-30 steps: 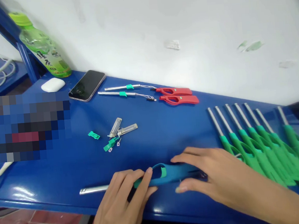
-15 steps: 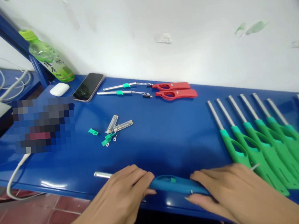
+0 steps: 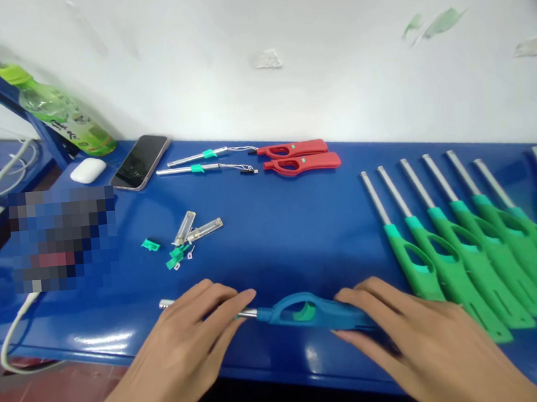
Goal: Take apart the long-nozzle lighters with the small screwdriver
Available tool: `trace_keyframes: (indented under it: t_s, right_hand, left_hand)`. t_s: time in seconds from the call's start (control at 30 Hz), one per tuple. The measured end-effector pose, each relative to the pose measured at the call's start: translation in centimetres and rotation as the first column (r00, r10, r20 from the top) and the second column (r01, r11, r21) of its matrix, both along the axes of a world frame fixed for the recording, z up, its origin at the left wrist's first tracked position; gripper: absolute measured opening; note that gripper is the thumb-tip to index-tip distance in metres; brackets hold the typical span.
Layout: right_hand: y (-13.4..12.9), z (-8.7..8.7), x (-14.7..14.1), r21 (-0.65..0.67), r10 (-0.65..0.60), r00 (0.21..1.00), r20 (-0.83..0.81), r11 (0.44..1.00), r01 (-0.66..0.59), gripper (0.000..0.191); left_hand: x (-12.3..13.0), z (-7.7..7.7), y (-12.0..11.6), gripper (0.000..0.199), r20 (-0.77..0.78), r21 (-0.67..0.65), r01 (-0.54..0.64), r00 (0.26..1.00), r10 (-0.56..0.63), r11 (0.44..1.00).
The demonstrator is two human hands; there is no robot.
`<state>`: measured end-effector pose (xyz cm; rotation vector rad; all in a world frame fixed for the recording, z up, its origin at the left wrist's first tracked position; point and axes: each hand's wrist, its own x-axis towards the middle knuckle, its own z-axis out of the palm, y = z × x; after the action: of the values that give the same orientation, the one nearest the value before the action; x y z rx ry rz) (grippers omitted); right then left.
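Glossy blue tabletop: left hand pinches a shiny metal tube, right hand grips its looped blue handle.

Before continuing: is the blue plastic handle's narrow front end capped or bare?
Bare: the blue plastic handle shows uncovered blue up to the silver metal tube.

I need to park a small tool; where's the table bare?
Bare tabletop lies between clear tubes and green lighters, red handles behind, blue handle in front; a smaller patch lies between the lone green clip and front edge. Crowded: right, with the lighters; back left, with phone and bottle.
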<state>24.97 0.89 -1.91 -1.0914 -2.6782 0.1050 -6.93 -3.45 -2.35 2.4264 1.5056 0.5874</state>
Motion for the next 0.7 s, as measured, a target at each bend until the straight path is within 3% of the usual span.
trace_keyframes:
  t_s: [0.27, 0.47, 0.7]
  right_hand:
    - [-0.1, -0.9, -0.2, -0.12, -0.026, 1.0, -0.008, 0.992, 0.025, 0.037]
    - [-0.4, -1.1, -1.1, -0.122, -0.026, 1.0, -0.002, 0.992, 0.025, 0.035]
    - [-1.5, -1.4, -1.0, -0.084, -0.006, 0.997, 0.082, 0.996, 0.013, 0.033]
  left_hand:
    - [-0.1, -1.1, -0.9, 0.038, 0.143, 0.059, -0.015, 0.99, 0.006, 0.998]
    - [0.2, -1.3, -0.9, 0.032, 0.103, -0.059, -0.077, 0.991, 0.083, 0.995]
    - [1.6, -0.9, -0.5, 0.057, 0.088, -0.102, 0.116, 0.99, -0.107, 0.988]
